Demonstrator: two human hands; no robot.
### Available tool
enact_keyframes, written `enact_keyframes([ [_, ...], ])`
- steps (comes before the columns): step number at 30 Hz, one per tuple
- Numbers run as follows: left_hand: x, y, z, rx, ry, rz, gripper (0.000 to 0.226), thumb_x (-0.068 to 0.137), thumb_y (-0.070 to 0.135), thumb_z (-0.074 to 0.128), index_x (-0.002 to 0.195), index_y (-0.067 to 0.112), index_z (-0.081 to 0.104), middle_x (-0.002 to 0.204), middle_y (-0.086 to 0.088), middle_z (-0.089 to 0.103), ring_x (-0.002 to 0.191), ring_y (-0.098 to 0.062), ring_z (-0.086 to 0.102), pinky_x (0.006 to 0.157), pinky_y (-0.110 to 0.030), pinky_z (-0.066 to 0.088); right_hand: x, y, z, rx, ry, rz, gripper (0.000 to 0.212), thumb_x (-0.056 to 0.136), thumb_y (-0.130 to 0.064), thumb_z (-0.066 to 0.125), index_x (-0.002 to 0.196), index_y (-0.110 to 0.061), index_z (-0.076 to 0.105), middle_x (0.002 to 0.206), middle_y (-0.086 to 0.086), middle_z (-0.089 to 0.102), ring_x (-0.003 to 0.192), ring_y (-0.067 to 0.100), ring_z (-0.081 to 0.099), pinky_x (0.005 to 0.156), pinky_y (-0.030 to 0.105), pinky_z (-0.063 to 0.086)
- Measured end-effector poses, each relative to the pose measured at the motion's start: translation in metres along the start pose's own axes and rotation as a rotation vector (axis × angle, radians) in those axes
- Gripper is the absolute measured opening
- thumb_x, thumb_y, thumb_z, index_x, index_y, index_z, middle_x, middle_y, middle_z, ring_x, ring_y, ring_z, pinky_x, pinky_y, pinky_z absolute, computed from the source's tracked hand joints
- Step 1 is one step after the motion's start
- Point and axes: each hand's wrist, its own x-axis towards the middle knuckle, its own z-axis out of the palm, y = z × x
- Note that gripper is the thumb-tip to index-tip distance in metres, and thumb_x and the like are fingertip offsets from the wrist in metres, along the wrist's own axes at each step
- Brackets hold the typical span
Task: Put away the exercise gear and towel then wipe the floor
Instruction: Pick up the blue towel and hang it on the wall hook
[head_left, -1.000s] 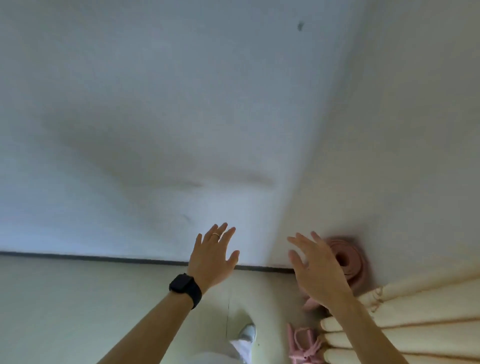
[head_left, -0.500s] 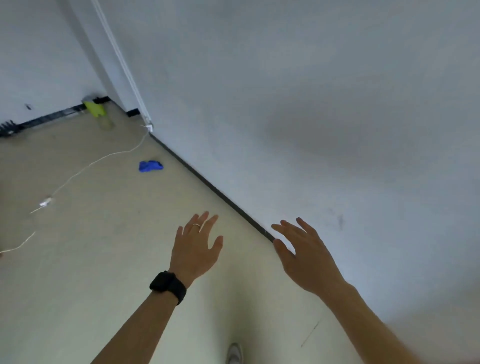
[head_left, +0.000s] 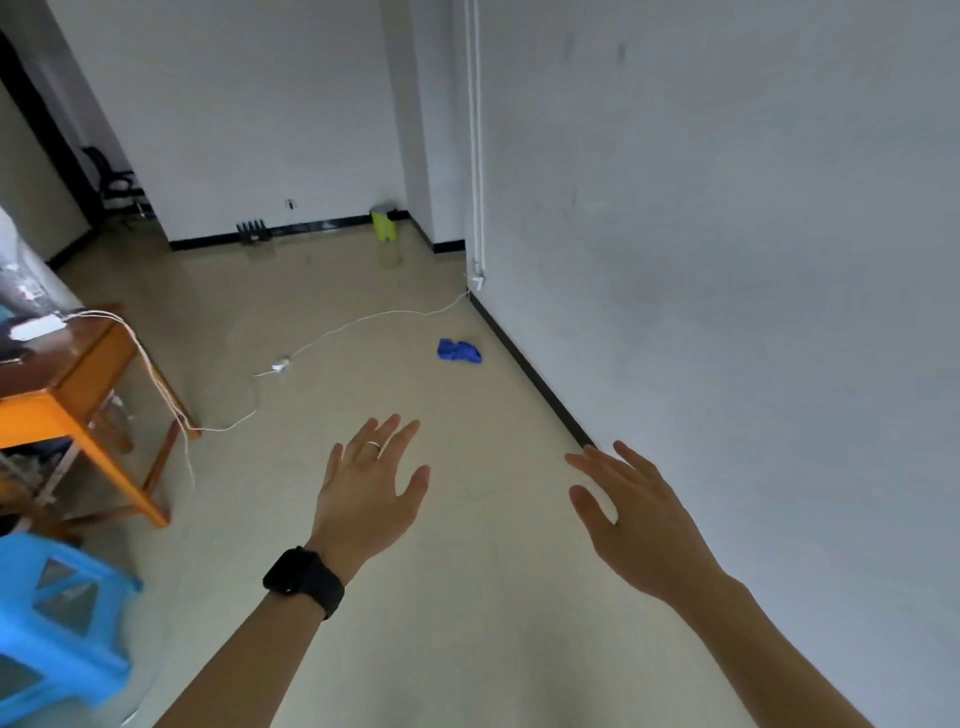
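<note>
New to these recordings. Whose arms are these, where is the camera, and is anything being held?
No machine here: a person wears a wide-angle camera on the head, looking forward and down, so the arms are their own. The left hand, with a black watch on its wrist, and the right hand are both stretched out open, holding nothing. On the floor lie a crumpled blue cloth near the wall and a white cable. An orange table and a blue stool stand at the left.
</note>
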Motion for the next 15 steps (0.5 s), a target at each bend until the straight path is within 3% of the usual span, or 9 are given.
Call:
enact_keyframes([
  [7, 0.057, -0.153, -0.038, 0.069, -0.010, -0.057, 0.059, 0.098, 0.052, 0.038, 0.153, 0.037, 0.025, 0.162, 0.011, 0.019, 0.151, -0.012, 0.006, 0.121, -0.045, 0.009, 0.104, -0.101, 0.074, -0.006, -0.009, -0.051, 0.045, 0.099, -0.050, 0.039, 0.144, -0.042, 0.043, 0.152, -0.019, 0.040, 0.148, 0.004, 0.018, 0.121, 0.031, 0.022],
  [15, 0.151, -0.267, -0.049, 0.131, -0.042, -0.075, 0.057, 0.099, 0.053, 0.034, 0.153, 0.040, 0.021, 0.163, 0.012, 0.014, 0.151, -0.011, 0.002, 0.122, -0.046, 0.006, 0.232, -0.160, 0.126, -0.093, 0.014, -0.118, 0.048, 0.097, -0.051, 0.035, 0.143, -0.039, 0.046, 0.148, -0.016, 0.047, 0.146, 0.006, 0.027, 0.119, 0.034, 0.026],
])
